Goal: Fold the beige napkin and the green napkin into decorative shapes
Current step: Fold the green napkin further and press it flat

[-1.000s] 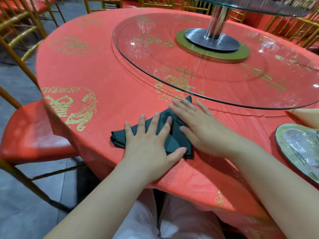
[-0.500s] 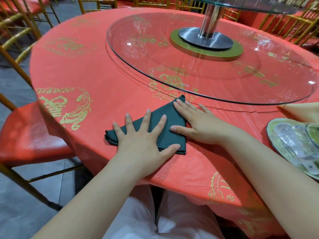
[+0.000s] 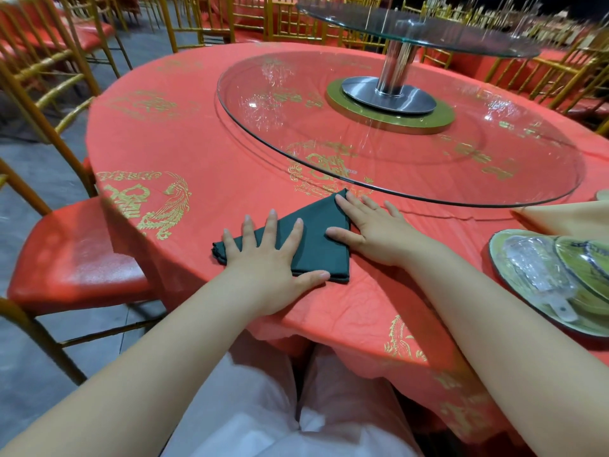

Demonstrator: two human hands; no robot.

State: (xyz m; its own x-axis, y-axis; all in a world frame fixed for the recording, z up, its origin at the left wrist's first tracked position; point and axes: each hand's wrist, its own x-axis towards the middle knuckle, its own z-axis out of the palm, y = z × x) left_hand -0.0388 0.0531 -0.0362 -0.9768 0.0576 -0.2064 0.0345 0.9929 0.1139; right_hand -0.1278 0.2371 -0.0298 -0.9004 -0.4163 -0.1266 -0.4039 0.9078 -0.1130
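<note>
My left grip [image 3: 263, 258] lies flat on the green napkin [image 3: 316, 239]. Its fingers [image 3: 272, 222] are spread wide and straight, and the thumb runs along the napkin's near edge. My right grip [image 3: 372, 232] is also flat and relaxed, pinching nothing. It presses the napkin's right side, with the fingertips up by the far corner and the thumb [image 3: 339, 234] pointing left across the fabric.

The green napkin is folded into a triangle and lies flat on the surface [image 3: 197, 143], close to the edge nearest me. Its far point reaches just to the rim of the glass turntable [image 3: 230, 103], and its left tip is a little bunched.

The beige napkin [image 3: 566, 219] lies well apart at the right, partly cut off by the frame, between the turntable rim and a green-rimmed plate [image 3: 494, 255]. On that plate rests a clear item [image 3: 537, 272], perhaps a plastic spoon, though the glare leaves me unsure.

The surface is round and draped in a red cloth printed with gold motifs. A metal post [image 3: 395, 67] rises from the middle of the turntable and carries a smaller glass tier [image 3: 428, 28]. A red-seated chair [image 3: 72, 255] with a gold frame stands to my left, and more of them ring the far side. White trousers [image 3: 247, 407] show below my forearms.
</note>
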